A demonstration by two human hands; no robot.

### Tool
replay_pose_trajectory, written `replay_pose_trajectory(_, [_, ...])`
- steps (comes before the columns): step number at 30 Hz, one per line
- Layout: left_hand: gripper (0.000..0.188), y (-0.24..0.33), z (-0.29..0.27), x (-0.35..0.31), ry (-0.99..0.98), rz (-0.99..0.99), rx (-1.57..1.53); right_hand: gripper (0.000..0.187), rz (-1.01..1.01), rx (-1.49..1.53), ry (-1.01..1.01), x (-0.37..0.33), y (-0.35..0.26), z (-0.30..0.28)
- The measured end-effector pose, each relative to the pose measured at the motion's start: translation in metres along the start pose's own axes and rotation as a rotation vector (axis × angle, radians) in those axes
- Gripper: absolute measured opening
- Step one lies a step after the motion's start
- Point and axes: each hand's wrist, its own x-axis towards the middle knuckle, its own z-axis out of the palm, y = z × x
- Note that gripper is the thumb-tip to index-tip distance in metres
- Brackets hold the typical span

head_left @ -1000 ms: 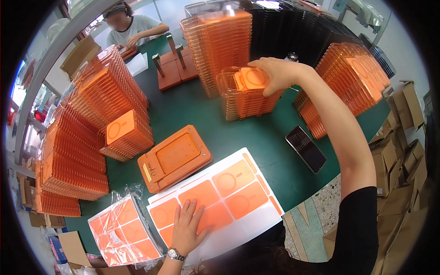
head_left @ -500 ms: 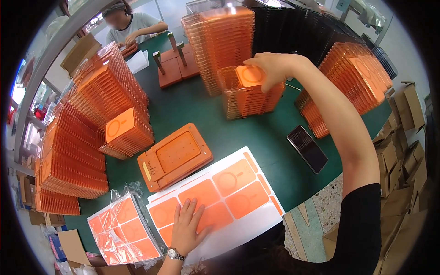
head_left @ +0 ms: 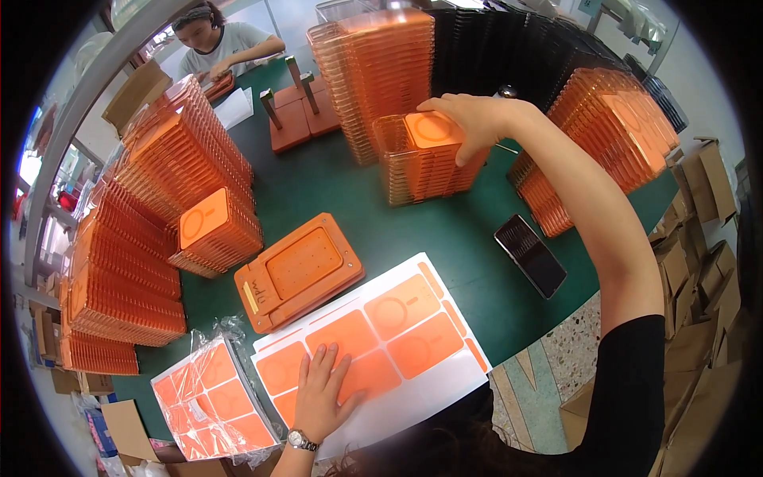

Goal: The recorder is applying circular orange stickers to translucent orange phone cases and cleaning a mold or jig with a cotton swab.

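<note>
My left hand (head_left: 320,393), with a watch at the wrist, lies with fingers spread on a white sheet of orange stickers (head_left: 401,306) with rounded corners. Across the table, my right hand (head_left: 469,121) grips the top of a short stack of clear plastic trays with orange panels (head_left: 437,171). Its thumb is on the near side and its fingers reach over the back edge, partly hidden. A ring mark shows on the top panel. Beyond the sheet sits an orange fixture plate (head_left: 306,262) with a recessed rectangle.
Tall stacks of orange trays stand at the left (head_left: 171,159), the back (head_left: 389,71) and the right (head_left: 604,135). Black trays (head_left: 509,60) line the rear. A phone (head_left: 531,256) lies at right, a plastic-wrapped sticker pack (head_left: 214,397) at left. Another person (head_left: 238,44) works opposite.
The view has shifted slightly. My left hand stays flat on the sticker sheet and my right hand stays at the top of the short tray stack.
</note>
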Motion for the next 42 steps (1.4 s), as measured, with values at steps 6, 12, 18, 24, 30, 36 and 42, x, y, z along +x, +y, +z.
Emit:
replay_pose_trajectory(6, [0.066, -0.001, 0.001, 0.0, 0.005, -0.002, 0.005, 0.113, -0.016, 0.033, 0.028, -0.01, 0.011, 0.004])
replay_pose_trajectory(12, [0.066, 0.001, 0.001, -0.004, 0.015, -0.002, 0.013, 0.117, -0.045, 0.065, 0.04, -0.006, 0.017, 0.013])
replay_pose_trajectory(18, [0.062, 0.004, -0.003, 0.01, 0.005, 0.032, -0.022, 0.112, -0.33, -0.083, 0.557, -0.019, 0.053, 0.039])
replay_pose_trajectory(24, [0.063, 0.0, 0.004, 0.033, 0.057, 0.029, -0.13, 0.034, -0.499, 0.043, 0.106, -0.116, -0.119, 0.116])
replay_pose_trajectory(30, [0.097, 0.071, 0.023, 0.033, -0.07, 0.01, -0.052, 0.04, -0.598, -0.131, 0.236, -0.169, -0.148, 0.208])
replay_pose_trajectory(36, [0.113, 0.071, 0.042, 0.02, -0.031, -0.045, -0.043, 0.037, -0.689, -0.354, -0.02, -0.16, -0.164, 0.21])
replay_pose_trajectory(42, [0.111, 0.067, 0.05, 0.014, 0.031, -0.006, -0.037, 0.031, -0.759, -0.478, 0.229, -0.17, -0.167, 0.222])
